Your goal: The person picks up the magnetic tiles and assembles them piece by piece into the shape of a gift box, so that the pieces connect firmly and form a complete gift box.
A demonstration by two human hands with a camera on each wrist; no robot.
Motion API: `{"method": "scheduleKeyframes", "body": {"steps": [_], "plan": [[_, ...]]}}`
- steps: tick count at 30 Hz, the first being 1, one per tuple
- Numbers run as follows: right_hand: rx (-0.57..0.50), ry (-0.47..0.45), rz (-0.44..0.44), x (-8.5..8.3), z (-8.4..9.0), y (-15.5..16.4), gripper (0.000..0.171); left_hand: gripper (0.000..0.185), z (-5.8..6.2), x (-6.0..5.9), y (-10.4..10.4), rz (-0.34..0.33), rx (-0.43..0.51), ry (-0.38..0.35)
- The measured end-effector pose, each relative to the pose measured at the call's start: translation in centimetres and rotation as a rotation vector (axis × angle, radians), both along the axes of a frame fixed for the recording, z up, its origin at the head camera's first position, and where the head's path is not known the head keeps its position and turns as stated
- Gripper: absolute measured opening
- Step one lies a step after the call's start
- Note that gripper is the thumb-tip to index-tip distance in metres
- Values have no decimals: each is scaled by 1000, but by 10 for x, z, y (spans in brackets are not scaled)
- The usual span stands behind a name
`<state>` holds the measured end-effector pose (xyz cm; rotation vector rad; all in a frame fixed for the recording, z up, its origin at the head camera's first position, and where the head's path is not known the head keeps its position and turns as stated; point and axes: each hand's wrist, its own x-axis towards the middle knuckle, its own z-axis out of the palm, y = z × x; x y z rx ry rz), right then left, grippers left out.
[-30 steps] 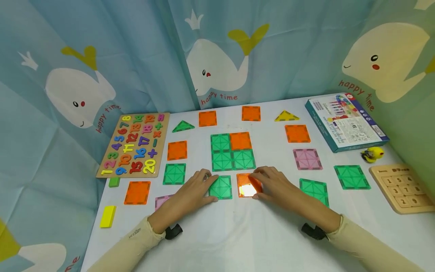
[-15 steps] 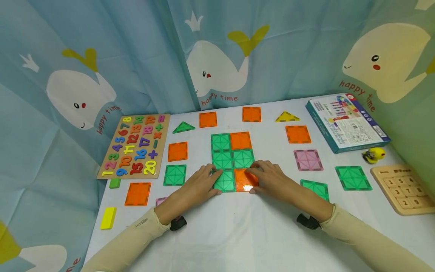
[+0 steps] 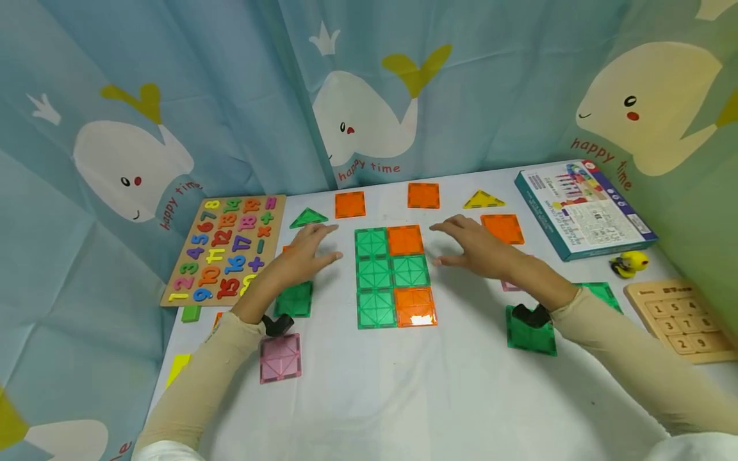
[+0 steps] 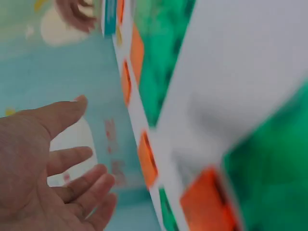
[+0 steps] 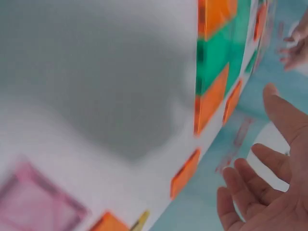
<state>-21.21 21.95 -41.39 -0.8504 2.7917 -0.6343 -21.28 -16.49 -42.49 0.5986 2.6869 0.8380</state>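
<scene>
Head view showed the tile block [image 3: 394, 275] at frame centre between both empty, spread-fingered hands, left hand [image 3: 308, 251] and right hand [image 3: 469, 248] equally near, its long axis running up-frame.

Tile block [image 3: 394, 276] between number board [image 3: 225, 248] and box [image 3: 584, 208]

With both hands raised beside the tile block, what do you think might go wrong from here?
1. The left hand hovers close to the green and orange tile block; a low sweep might nudge its squares apart.
2. The right sleeve hangs over a loose green tile and might drag it.
3. Both wrist views are blurred, so they give no check on clearance.
</scene>
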Motion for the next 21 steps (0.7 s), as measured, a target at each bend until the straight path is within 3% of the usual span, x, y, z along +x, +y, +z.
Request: {"method": "scheduleKeyframes", "body": {"steps": [6, 10, 15, 21], "plan": [[-42, -79, -73, -59, 11, 16, 64, 70, -2, -51, -26, 134, -20, -13], [-38, -138, -120, -93, 3, 21, 64, 73, -13, -78, -30, 158, -54, -27], [11, -204, -177, -125, -15, 17, 70, 75, -22, -100, -21, 153, -104, -41], [49, -251, -220, -149, -30, 5, 76, 76, -30, -119, -3, 150, -149, -32]]}}
